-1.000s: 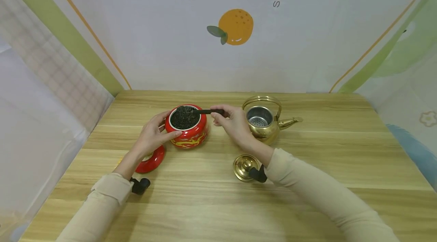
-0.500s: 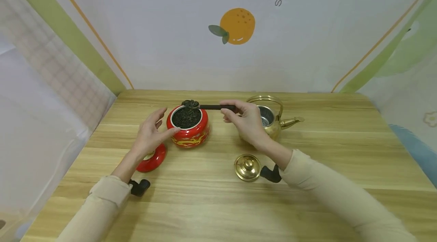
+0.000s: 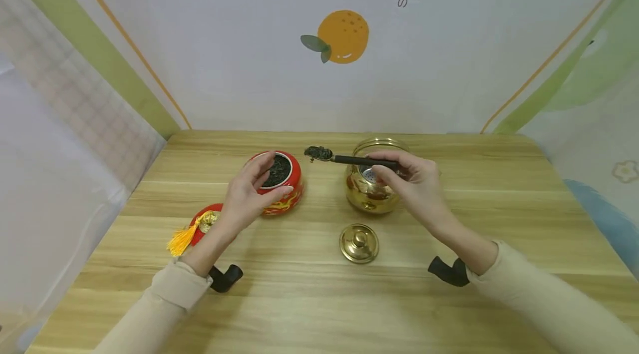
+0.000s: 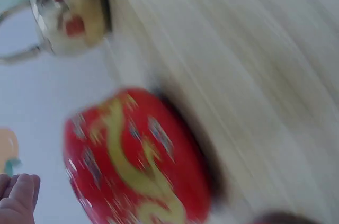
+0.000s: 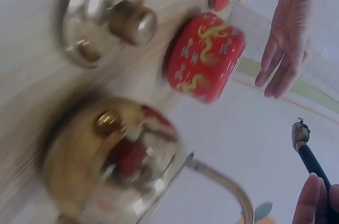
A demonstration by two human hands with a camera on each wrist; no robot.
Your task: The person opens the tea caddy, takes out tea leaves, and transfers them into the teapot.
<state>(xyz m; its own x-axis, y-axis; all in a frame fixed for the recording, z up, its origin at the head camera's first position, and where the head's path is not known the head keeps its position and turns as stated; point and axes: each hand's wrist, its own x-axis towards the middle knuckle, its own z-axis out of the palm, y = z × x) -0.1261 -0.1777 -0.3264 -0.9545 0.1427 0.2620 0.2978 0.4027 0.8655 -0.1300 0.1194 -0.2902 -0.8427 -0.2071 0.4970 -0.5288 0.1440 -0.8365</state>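
Observation:
My right hand [image 3: 411, 179] pinches the dark handle of a tea scoop [image 3: 359, 160], held level in the air. Dark loose tea leaves [image 3: 317, 152] heap its bowl, and a few hang off the edge. Under that hand stands a brass teapot [image 3: 366, 193] with its metal strainer [image 3: 368, 175] showing; its spout is hidden. To the left is a red tea jar [image 3: 298, 179] with a yellow dragon, filled with tea leaves. My left hand [image 3: 249, 190] hovers in front of the jar with fingers spread, holding nothing. In the right wrist view the left hand [image 5: 288, 49] is clear of the jar [image 5: 205, 57].
The brass teapot lid [image 3: 359, 243] lies on the wooden table [image 3: 319, 298] in front of the teapot. By my left wrist is the red jar lid [image 3: 199, 215] with a yellow tassel [image 3: 182, 240]. A printed cloth [image 3: 249, 82] hangs behind the table.
The right hand has lifted the loaded scoop out of the jar and carried it right, over to the teapot. The left hand has let go of the jar and shifted right in front of it.

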